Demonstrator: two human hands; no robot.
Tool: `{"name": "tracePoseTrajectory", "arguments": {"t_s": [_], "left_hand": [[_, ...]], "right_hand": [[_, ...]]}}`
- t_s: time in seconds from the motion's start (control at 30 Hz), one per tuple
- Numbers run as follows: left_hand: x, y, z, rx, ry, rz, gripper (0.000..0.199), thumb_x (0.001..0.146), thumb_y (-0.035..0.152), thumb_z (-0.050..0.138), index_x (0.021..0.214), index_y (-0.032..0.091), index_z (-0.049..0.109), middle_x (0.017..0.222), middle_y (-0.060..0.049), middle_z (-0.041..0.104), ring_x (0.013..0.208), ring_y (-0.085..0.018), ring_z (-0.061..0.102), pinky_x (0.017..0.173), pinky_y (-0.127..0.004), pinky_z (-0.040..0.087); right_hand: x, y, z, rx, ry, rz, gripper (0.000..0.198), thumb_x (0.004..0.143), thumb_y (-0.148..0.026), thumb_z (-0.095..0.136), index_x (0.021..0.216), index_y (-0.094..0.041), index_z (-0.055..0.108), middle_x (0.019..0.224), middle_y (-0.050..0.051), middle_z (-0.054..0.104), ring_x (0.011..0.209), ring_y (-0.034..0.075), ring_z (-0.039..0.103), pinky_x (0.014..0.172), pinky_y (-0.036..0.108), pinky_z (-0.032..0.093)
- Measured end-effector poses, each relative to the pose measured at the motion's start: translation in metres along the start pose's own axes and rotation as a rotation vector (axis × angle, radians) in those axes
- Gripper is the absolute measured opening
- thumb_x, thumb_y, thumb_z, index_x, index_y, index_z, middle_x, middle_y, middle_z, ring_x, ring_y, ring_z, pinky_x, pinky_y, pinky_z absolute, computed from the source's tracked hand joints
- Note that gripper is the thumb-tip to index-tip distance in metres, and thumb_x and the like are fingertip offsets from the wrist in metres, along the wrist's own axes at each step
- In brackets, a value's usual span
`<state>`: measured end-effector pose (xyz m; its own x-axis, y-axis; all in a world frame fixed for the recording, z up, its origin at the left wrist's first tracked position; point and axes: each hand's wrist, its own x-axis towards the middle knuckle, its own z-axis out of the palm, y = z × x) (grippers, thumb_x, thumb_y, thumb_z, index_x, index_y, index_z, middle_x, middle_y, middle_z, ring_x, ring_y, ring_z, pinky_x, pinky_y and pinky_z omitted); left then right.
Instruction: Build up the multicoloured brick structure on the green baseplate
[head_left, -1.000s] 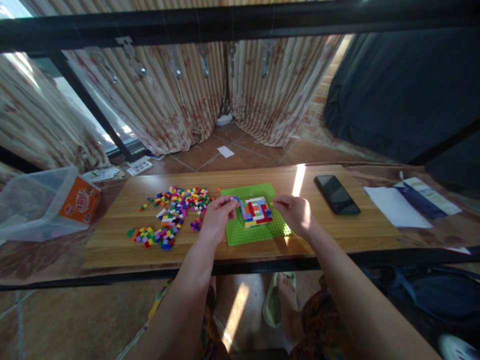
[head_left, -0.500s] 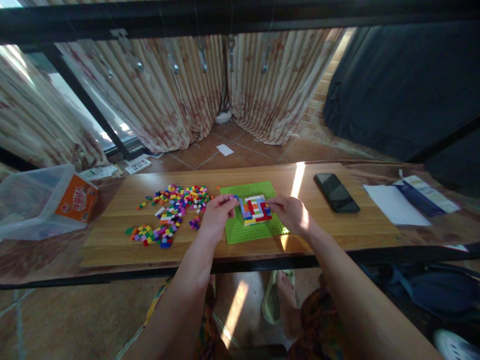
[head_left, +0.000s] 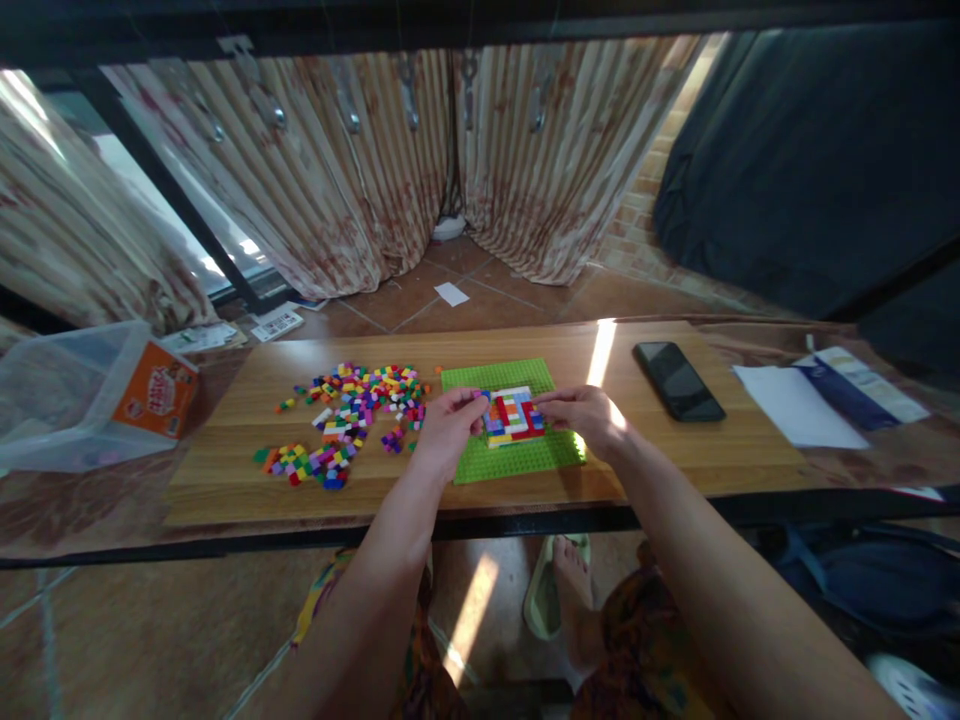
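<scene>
A low block of stacked toy bricks (head_left: pixel 514 418), white, red, blue and yellow, sits on a green studded baseplate (head_left: pixel 517 467). At its left edge is my left hand (head_left: pixel 450 425), thumb and forefinger pinched on a small blue brick (head_left: pixel 486 395) that is partly hidden. My right hand (head_left: pixel 585 412) reaches in from the other side. Its fingertips are closed together against the right edge of the stack, and what they hold, if anything, is too small to make out.
Loose coloured bricks (head_left: pixel 360 400) lie scattered on the wooden board (head_left: pixel 225 490) to the left. A black phone (head_left: pixel 679 381) rests on the right, with papers (head_left: pixel 799 408) beyond it. A clear plastic bin (head_left: pixel 67 400) stands at the far left.
My left hand has moved slightly right, bringing the small blue brick to the left edge of the stack. My right hand stays by the right edge. The view has shifted slightly.
</scene>
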<state>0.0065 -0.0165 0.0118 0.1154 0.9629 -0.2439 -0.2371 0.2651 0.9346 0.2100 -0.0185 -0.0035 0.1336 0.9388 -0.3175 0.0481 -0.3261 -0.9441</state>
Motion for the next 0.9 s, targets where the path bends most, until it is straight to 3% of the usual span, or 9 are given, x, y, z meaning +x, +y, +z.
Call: {"name": "tracePoseTrajectory", "arguments": {"t_s": [0.3,0.5,0.7,0.9], "left_hand": [[-0.001,-0.01,0.011,0.063,0.02,-0.031,0.01,0.068,0.02,0.071,0.071,0.013,0.065,0.057,0.002,0.059,0.053,-0.007,0.051,0.052,-0.018,0.035],[-0.001,-0.009,0.01,0.118,0.019,0.01,0.007,0.07,0.019,0.069,0.074,0.013,0.068,0.057,0.002,0.06,0.052,-0.007,0.051,0.052,-0.019,0.036],[-0.004,-0.007,0.01,0.128,-0.048,0.051,0.013,0.074,0.019,0.068,0.085,0.013,0.071,0.061,0.001,0.064,0.053,-0.008,0.054,0.054,-0.02,0.04],[-0.011,-0.002,0.018,0.057,-0.116,0.077,0.013,0.073,0.023,0.073,0.081,0.015,0.066,0.064,0.001,0.066,0.054,-0.008,0.057,0.056,-0.021,0.044]], "right_hand": [[0.002,0.004,0.003,0.082,-0.029,0.053,0.015,0.059,-0.019,0.08,0.071,-0.012,0.075,0.057,0.004,0.067,0.05,0.01,0.058,0.05,0.023,0.05],[-0.001,0.002,0.007,0.065,0.025,0.041,0.016,0.058,-0.02,0.081,0.07,-0.013,0.074,0.057,0.004,0.067,0.051,0.011,0.058,0.051,0.024,0.05],[-0.017,-0.011,0.002,0.05,0.084,-0.217,0.023,0.066,-0.035,0.079,0.077,-0.015,0.075,0.058,0.0,0.064,0.053,0.008,0.053,0.053,0.024,0.047],[-0.034,-0.017,0.019,0.036,-0.091,-0.338,0.032,0.071,-0.047,0.076,0.083,-0.017,0.076,0.069,0.002,0.071,0.058,0.009,0.057,0.055,0.024,0.049]]}}
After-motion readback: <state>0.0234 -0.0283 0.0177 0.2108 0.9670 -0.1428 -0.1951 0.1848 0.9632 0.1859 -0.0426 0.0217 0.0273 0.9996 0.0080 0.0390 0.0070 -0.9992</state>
